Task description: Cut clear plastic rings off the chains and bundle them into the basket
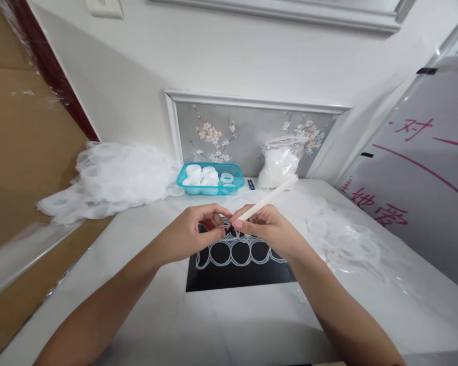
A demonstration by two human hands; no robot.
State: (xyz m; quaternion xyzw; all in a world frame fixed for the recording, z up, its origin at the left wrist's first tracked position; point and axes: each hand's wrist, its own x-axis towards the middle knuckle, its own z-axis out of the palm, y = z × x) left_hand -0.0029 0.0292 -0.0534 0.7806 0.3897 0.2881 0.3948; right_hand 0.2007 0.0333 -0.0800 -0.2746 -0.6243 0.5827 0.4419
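My left hand (pixel 193 231) is closed in a pinch over the far part of a black mat (pixel 240 278), on a thin, pale edge I cannot make out clearly. Close beside it, my right hand (pixel 273 231) grips a long, flat white stick (pixel 270 197), which slants up to the right. The stick's lower end is at the right fingertips, almost touching the left ones. Beneath both hands, a translucent sheet of joined rings (pixel 230 254) lies on the mat. My fingers hide its far part.
A blue basket (pixel 209 191) of white rings stands at the back, with a small dark blue tool (pixel 251 184) beside it. A clear bag (pixel 278 165) of white material is to its right. Heaps of translucent rings lie left (pixel 118 173) and right (pixel 351 244).
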